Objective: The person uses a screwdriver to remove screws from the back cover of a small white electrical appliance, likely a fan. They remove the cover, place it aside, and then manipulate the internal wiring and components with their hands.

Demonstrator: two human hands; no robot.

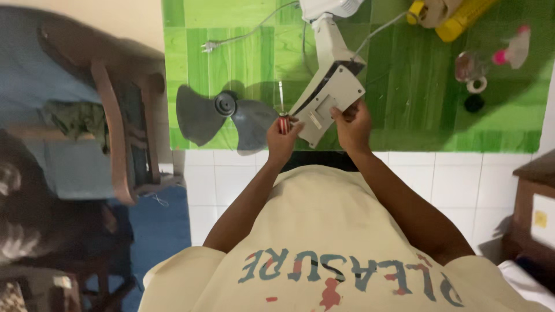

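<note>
My left hand (281, 140) grips a red-handled screwdriver (282, 122), its thin shaft pointing up beside the white base of a fan (327, 95). My right hand (352, 122) holds the lower right corner of that base, tilted with its underside towards me. The base's neck rises to the white fan body (329, 8) at the top edge. A grey three-lobed fan blade (224, 115) lies flat on the green mat (404, 86), just left of my left hand.
A white cord and plug (209, 46) trail over the mat. At the right sit a yellow object (457, 23), a pink-topped bottle (511, 49), a tape roll (477, 85) and a black cap (474, 103). A wooden chair (115, 133) stands left, a wooden cabinet (535, 196) right.
</note>
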